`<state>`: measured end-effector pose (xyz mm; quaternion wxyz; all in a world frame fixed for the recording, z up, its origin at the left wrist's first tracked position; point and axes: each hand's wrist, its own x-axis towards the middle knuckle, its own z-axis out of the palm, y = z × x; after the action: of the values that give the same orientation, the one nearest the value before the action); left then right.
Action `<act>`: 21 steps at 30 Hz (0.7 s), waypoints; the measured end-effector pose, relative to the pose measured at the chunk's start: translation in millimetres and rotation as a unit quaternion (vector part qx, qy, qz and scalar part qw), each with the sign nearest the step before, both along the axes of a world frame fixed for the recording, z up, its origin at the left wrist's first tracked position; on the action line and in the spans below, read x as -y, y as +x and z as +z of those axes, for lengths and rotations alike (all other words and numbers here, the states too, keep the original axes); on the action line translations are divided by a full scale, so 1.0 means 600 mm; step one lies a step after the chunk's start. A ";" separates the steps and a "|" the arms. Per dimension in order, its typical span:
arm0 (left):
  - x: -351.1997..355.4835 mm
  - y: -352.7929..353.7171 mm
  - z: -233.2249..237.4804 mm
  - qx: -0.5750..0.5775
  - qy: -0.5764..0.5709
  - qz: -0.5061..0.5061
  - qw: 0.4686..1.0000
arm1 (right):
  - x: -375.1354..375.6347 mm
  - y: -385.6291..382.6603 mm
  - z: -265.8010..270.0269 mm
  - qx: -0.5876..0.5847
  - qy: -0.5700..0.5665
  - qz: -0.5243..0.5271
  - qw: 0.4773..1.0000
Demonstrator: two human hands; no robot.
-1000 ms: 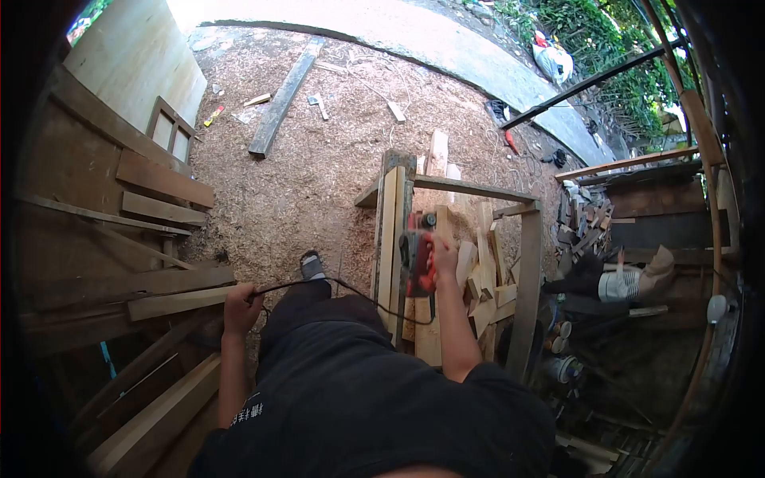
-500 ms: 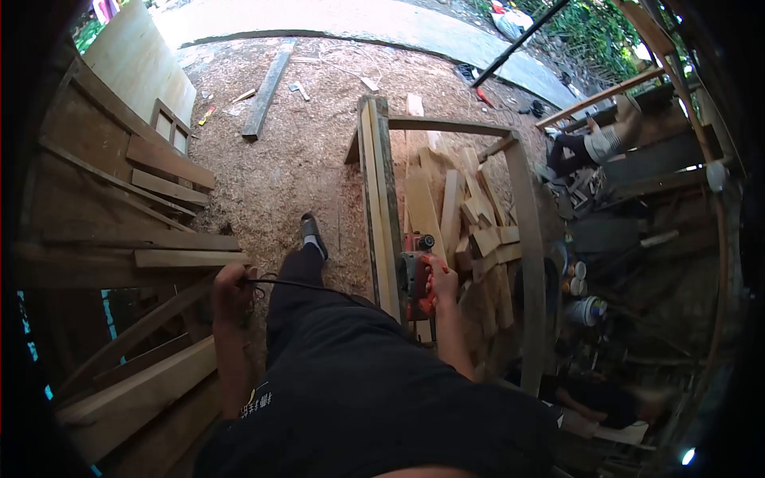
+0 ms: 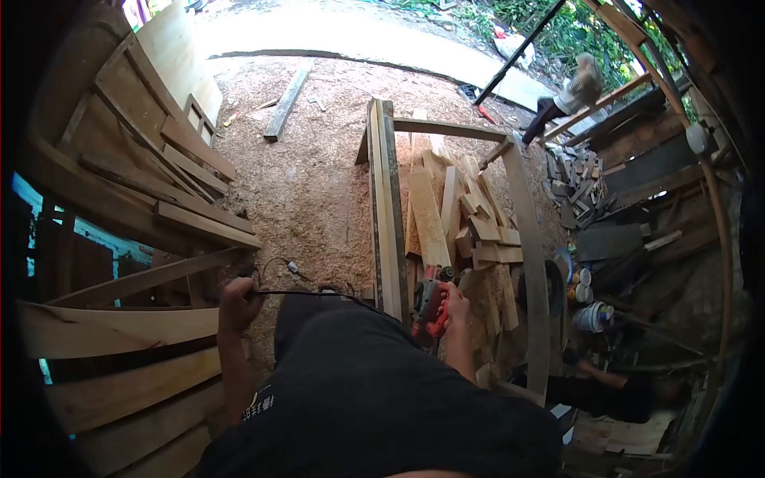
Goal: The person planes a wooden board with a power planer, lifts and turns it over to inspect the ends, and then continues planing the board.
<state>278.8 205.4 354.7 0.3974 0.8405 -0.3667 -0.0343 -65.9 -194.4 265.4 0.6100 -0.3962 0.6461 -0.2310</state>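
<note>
My right hand grips a red electric planer at the near end of a long pale plank that lies along a wooden frame. My left hand is closed on the planer's black power cord, held out to the left, away from the plank. The cord runs from that hand across my dark shirt toward the planer. A pile of short wood offcuts lies inside the frame, just right of the plank.
Sawdust covers the ground. Stacked boards and frames stand at the left. A loose beam lies far ahead. Another person crouches at lower right; scrap wood and cans sit near them.
The planer and my right hand have drawn back along the plank toward my body. My left hand keeps hold of the cord. The view has tilted and shifted left.
</note>
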 end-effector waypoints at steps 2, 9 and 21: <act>-0.036 -0.037 -0.015 -0.069 0.074 -0.044 0.994 | -0.025 -0.047 -0.006 0.014 0.000 -0.015 1.000; -0.176 -0.251 -0.032 -0.188 0.118 -0.105 0.969 | -0.166 -0.266 0.002 0.032 0.028 -0.047 0.998; -0.408 -0.516 -0.122 -0.230 0.172 0.003 0.958 | -0.268 -0.530 -0.023 -0.007 0.142 -0.089 0.986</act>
<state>-30.9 450.2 281.6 0.3206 0.8667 -0.2513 -0.2880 -383.9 -33.9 251.7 0.6325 -0.2476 0.7096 -0.1874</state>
